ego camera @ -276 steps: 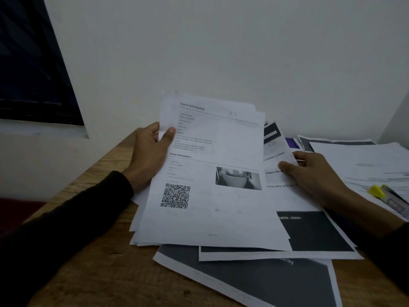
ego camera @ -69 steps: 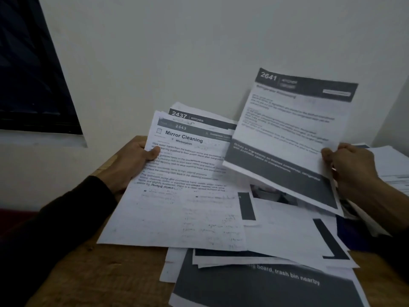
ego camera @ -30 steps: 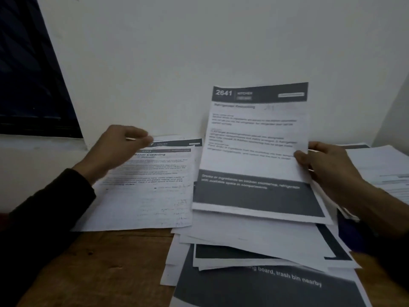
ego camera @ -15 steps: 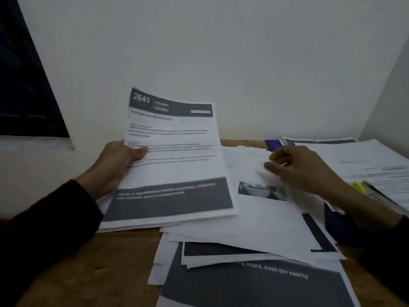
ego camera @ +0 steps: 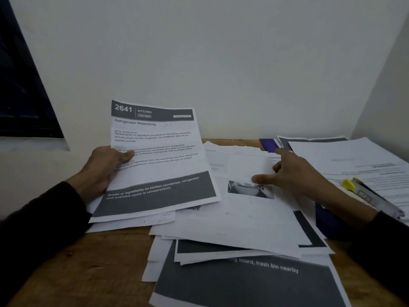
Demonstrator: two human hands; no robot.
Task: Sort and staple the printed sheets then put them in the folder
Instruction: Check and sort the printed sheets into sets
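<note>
My left hand (ego camera: 104, 171) grips a small stack of printed sheets, tilted up from the table, with the sheet "2641 Kitchen, Refrigerator Restocking" (ego camera: 159, 165) on top. Its thumb lies across the front of that sheet. My right hand (ego camera: 292, 173) rests with loosely spread fingers on the top sheet of a messy pile of printed sheets (ego camera: 243, 218) in the middle of the table; that sheet bears a small photo. A purple folder (ego camera: 267, 145) shows partly under papers at the back right. A stapler-like tool with a yellow end (ego camera: 363, 193) lies on the right.
The wooden table (ego camera: 95, 262) stands against a white wall. Another pile of white sheets (ego camera: 354, 160) covers the right side. A large dark-printed sheet (ego camera: 243, 284) lies at the front. A dark window (ego camera: 20, 89) is at the left.
The 2641 sheet passed from my right hand to my left and now tops the left stack. My right hand has come down onto the middle pile.
</note>
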